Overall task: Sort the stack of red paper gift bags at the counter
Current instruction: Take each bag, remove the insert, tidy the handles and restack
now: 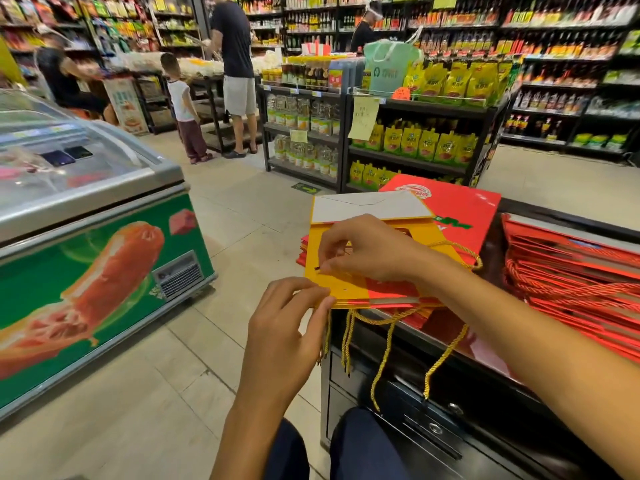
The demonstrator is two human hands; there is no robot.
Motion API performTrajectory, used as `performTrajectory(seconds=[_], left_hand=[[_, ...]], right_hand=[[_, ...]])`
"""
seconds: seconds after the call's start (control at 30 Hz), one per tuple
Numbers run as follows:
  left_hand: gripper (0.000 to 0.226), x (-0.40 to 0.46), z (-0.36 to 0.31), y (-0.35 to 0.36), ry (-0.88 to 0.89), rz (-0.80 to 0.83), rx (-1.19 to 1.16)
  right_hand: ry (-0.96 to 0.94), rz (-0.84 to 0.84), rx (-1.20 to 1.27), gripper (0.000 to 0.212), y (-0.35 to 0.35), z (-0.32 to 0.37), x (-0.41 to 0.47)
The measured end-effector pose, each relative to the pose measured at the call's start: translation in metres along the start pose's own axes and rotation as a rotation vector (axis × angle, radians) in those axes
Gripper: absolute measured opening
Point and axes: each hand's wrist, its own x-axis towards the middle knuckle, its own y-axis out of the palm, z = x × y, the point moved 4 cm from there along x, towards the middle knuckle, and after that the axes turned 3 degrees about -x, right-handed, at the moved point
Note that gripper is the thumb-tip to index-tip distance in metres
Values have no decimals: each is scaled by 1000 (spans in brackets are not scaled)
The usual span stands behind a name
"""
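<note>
A flat yellow and red gift bag [346, 285] lies on top of a small pile of red bags [460, 209] at the counter's left end. Its white folded base [370, 206] points away from me. My left hand [287, 320] pinches the bag's near top edge between thumb and fingers. My right hand [367, 251] rests on the bag and pinches the dark tip of a cord by a hole. Yellow cord handles [384, 351] hang over the counter's front. A larger stack of red bags [575, 271] with red cords lies to the right.
The black counter [415, 393] with drawers stands in front of my knees. A chest freezer [93, 237] with a sausage picture fills the left. Shelves of yellow pouches [426, 140] stand beyond the counter. Three people stand in the far aisle [235, 64].
</note>
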Motion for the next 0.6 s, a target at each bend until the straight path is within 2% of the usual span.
performTrajectory(seconds=[0.1, 0.23, 0.6], left_hand=[[21, 0, 0, 1, 43, 10, 57], [21, 1, -1, 0, 108, -28, 105], [23, 0, 0, 2, 139, -26, 157]], right_hand=[[-8, 9, 25, 2, -17, -1, -13], [-65, 117, -105, 3, -30, 2, -29], [-149, 124, -166, 8, -28, 17, -31]])
